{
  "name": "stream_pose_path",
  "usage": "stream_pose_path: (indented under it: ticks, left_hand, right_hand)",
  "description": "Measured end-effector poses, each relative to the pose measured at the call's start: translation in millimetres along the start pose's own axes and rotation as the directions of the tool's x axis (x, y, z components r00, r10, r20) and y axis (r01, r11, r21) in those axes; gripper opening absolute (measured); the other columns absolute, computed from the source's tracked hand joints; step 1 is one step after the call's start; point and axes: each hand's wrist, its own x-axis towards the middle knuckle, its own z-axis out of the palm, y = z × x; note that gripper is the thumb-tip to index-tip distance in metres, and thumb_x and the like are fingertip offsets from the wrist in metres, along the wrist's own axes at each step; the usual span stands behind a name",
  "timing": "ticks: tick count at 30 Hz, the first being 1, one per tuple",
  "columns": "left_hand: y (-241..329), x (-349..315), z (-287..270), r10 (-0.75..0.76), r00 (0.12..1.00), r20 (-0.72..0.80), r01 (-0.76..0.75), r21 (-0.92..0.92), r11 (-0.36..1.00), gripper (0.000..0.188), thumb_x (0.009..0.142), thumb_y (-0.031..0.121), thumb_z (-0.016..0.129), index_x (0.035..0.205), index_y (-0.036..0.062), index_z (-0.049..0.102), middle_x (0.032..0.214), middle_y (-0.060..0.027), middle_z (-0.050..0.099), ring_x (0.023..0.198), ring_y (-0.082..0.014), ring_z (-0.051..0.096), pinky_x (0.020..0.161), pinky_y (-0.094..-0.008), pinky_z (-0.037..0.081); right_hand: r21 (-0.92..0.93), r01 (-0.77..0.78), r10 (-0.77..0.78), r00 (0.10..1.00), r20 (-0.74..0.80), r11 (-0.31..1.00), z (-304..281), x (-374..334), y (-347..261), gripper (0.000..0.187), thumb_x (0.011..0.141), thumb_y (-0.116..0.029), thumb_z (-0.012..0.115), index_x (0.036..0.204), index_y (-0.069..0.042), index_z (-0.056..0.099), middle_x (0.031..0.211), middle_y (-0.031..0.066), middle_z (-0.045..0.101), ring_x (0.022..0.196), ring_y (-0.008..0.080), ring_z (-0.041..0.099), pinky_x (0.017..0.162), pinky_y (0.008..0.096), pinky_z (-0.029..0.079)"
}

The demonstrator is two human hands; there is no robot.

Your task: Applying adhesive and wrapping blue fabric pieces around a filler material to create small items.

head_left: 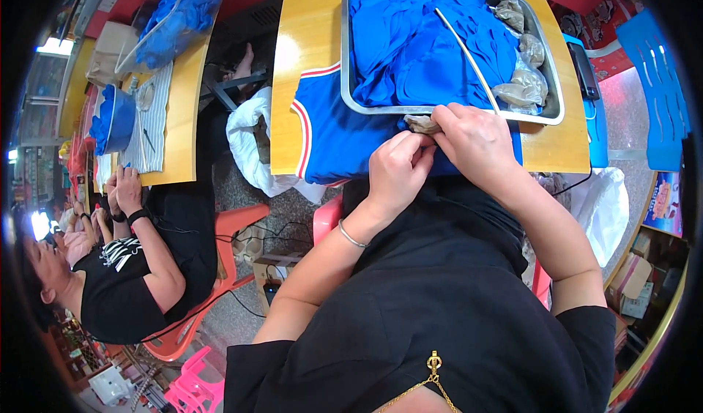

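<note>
My left hand (399, 168) and my right hand (474, 136) meet at the tray's near edge, both with fingers pinched together. A small crumpled brown-grey bundle (420, 124) sticks out from under the right fingers, a scrap of blue beside it. What the left fingertips pinch is hidden between the hands. Beneath them a blue garment (333, 131) with red-and-white striped trim lies on the table. Just beyond, a metal tray (458, 113) holds a heap of blue cloth pieces (417, 47), a thin pale stick (465, 50) across them, and several clear bags of brownish stuff (526, 87).
Yellow wooden table (293, 61) under the tray. White sacks (253, 138) stand on both sides. At left, a co-worker (132, 266) sits at another table (187, 120) with a blue tub (117, 120) and a clear bin (165, 28) of blue cloth. A blue plastic chair (652, 83) stands at right.
</note>
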Motion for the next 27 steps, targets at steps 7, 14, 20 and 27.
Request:
stream_pose_path:
  ticks: [7, 14, 20, 27]
  left_hand:
    - [3.9, -3.3, 5.3, 0.079, 0.997, -0.005, -0.079, -0.111, 0.991, 0.010, 0.071, -0.001, 0.067, 0.080, 0.0010, 0.064, 0.064, -0.0082, 0.055, 0.051, -0.0187, 0.051, 0.048, -0.0290, 0.039]
    - [2.7, 7.9, -34.3, 0.178, 0.982, -0.057, -0.178, 0.004, 0.984, 0.015, 0.068, -0.001, 0.069, 0.082, 0.0028, 0.063, 0.075, -0.0076, 0.058, 0.066, -0.0206, 0.056, 0.054, -0.0290, 0.043]
    - [-9.7, 14.4, -42.1, 0.198, 0.977, 0.075, -0.203, 0.067, 0.977, 0.024, 0.067, 0.001, 0.070, 0.090, 0.0027, 0.063, 0.091, -0.0088, 0.061, 0.087, -0.0252, 0.059, 0.071, -0.0324, 0.047]
    - [-14.4, 14.4, -36.0, 0.200, 0.968, 0.153, -0.212, 0.068, 0.975, 0.015, 0.068, -0.001, 0.069, 0.082, 0.0020, 0.065, 0.091, -0.0090, 0.062, 0.088, -0.0254, 0.059, 0.074, -0.0331, 0.048]
  right_hand:
    - [0.059, 0.007, -0.012, 0.995, 0.095, 0.998, -8.6, -1.2, 9.2, 0.012, 0.075, -0.016, 0.063, 0.080, -0.007, 0.056, 0.075, 0.0065, 0.059, 0.071, 0.0256, 0.063, 0.058, 0.0376, 0.049]
    - [0.228, 0.072, -0.083, 0.996, 0.037, 0.971, -22.5, -16.1, 4.6, 0.024, 0.072, -0.010, 0.067, 0.094, -0.009, 0.058, 0.092, 0.0061, 0.058, 0.085, 0.0236, 0.061, 0.067, 0.0347, 0.049]
    - [0.277, 0.155, -0.153, 0.988, -0.029, 0.948, -7.6, -18.3, 3.6, 0.028, 0.073, -0.010, 0.068, 0.100, -0.010, 0.061, 0.091, 0.0039, 0.059, 0.084, 0.0222, 0.060, 0.068, 0.0329, 0.049]
    - [0.254, 0.199, -0.189, 0.980, -0.063, 0.947, -1.6, -16.1, 7.2, 0.015, 0.072, -0.004, 0.065, 0.086, -0.009, 0.060, 0.091, 0.0035, 0.058, 0.083, 0.0214, 0.059, 0.067, 0.0324, 0.049]
